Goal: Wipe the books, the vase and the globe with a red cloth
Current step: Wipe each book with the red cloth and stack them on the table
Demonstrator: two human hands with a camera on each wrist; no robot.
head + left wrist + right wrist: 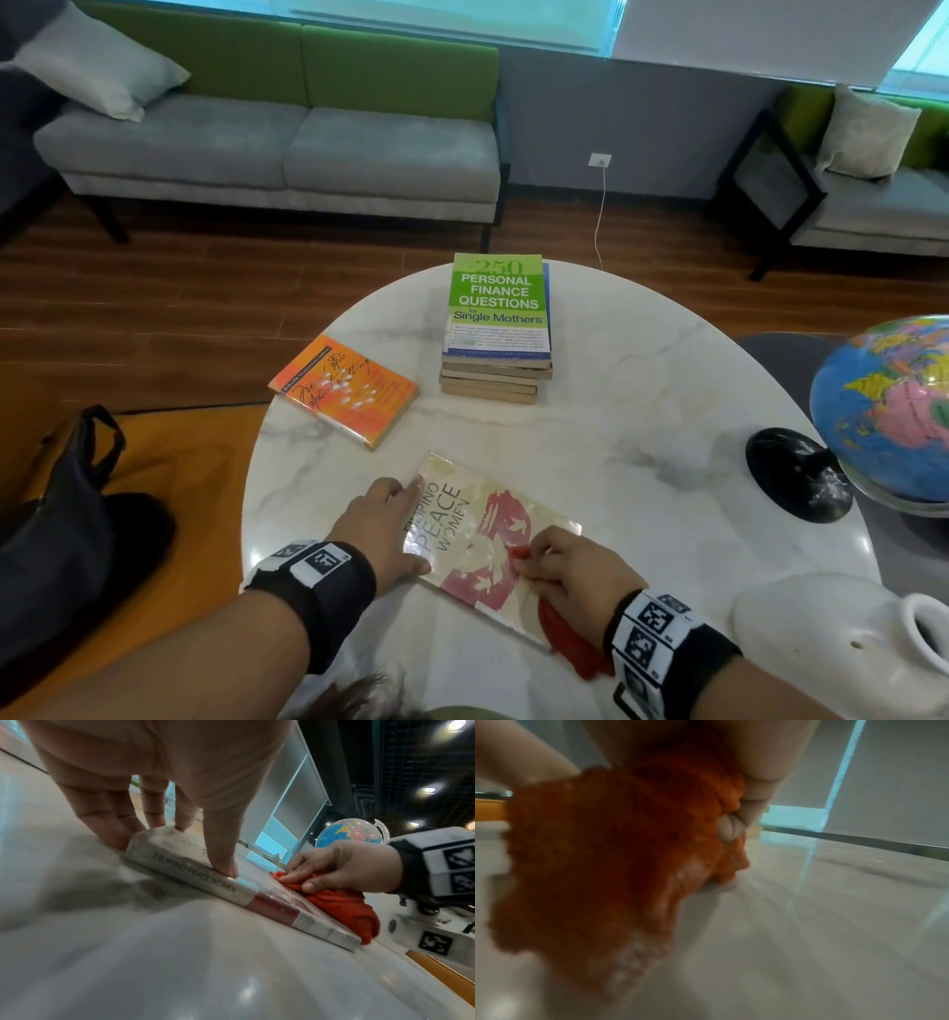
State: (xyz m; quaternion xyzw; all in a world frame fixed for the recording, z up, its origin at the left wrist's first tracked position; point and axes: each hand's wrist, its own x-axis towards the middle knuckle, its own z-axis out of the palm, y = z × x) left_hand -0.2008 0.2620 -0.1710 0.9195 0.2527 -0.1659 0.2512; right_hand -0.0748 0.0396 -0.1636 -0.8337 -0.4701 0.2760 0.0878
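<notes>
A pale book titled Filipino Peace Women (477, 519) lies flat at the table's near edge. My left hand (390, 519) rests on its spine side; straight fingers touch the far corner and the thumb presses the cover (223, 870). My right hand (549, 560) grips a bunched red cloth (570, 642) and holds it down on the cover's right part (342, 906). The cloth (603, 862) fills the blurred right wrist view. A blue globe (893, 411) stands at the right edge. A white vase (832, 637) lies at the near right. A stack of books (495, 318) sits farther back.
An orange book (344, 390) lies alone at the left of the white marble table (642, 360). The globe's black base (796, 473) stands right of the hands. A dark bag (61, 514) sits on an orange seat at left. A grey sofa (282, 144) stands beyond.
</notes>
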